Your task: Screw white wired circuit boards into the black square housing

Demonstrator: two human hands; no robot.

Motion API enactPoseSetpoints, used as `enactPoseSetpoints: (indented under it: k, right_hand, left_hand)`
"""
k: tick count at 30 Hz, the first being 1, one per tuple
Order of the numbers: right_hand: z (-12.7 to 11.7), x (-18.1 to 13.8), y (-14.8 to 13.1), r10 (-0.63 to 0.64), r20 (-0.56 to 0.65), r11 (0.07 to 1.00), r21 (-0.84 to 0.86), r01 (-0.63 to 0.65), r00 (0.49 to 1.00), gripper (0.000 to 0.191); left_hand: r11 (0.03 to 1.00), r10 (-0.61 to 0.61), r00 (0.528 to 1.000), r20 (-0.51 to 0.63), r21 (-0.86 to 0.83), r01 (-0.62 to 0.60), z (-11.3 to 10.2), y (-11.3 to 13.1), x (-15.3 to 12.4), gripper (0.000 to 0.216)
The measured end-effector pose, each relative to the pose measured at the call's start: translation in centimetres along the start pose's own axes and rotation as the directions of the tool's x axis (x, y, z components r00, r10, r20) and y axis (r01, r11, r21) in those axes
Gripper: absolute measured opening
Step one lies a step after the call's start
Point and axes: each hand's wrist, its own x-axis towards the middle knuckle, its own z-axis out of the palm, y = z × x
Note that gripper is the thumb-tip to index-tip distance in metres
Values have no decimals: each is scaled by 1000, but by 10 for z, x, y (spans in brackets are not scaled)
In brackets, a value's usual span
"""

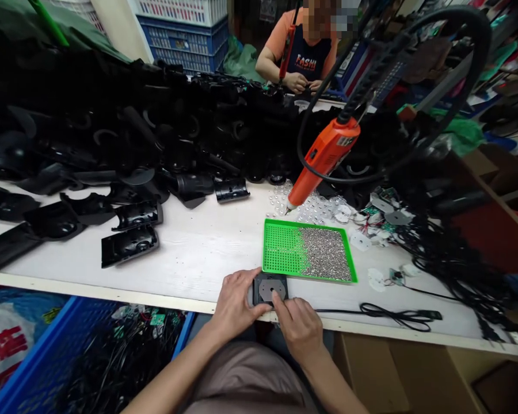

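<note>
A small black square part [269,287] with a grey round plate in its middle lies at the near edge of the white bench. My left hand [236,302] grips its left side, fingers curled round it. My right hand [300,326] presses a fingertip onto the grey plate from the near right. Just behind the part sits a green tray [280,247], its right half covered in small silver screws [326,253]. An orange electric screwdriver [323,161] hangs tip-down above the tray's far edge.
A big heap of black plastic housings [133,132] fills the bench's left and back. Small circuit boards and wires [384,218] lie right of the tray, a black cable [397,315] near the edge. A blue crate [69,351] stands below left. Another person [304,52] works opposite.
</note>
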Motion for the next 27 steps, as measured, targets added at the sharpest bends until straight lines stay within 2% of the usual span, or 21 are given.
enactPoseSetpoints:
  k: [5,10,16,19,21,27]
  right_hand:
    - [-7,0,-3,28,22,1000,-13,-28,999,24]
    - [-9,1,-7,84,149,996,-24,-82,985,25]
    - [-15,5,-10,135,260,990,-69,-121,956,32]
    - [-17,5,-11,151,263,988,-73,-136,953,32]
    - [-16,4,-11,154,251,988,-70,-141,956,31]
    - [-7,2,-15,181,211,983,-70,-170,960,27]
  left_hand:
    - [1000,-22,1000,-11,3,22,2,1,0,79]
    - [999,-25,999,34,-37,27,3,-2,0,73]
    - [995,-23,997,70,-100,30,-7,-1,-1,60]
    - [991,-38,998,51,-128,44,-7,3,0,39]
    - [988,-90,996,16,-122,92,-3,6,2,30]
    - [980,-187,982,-20,-73,186,8,11,9,27]
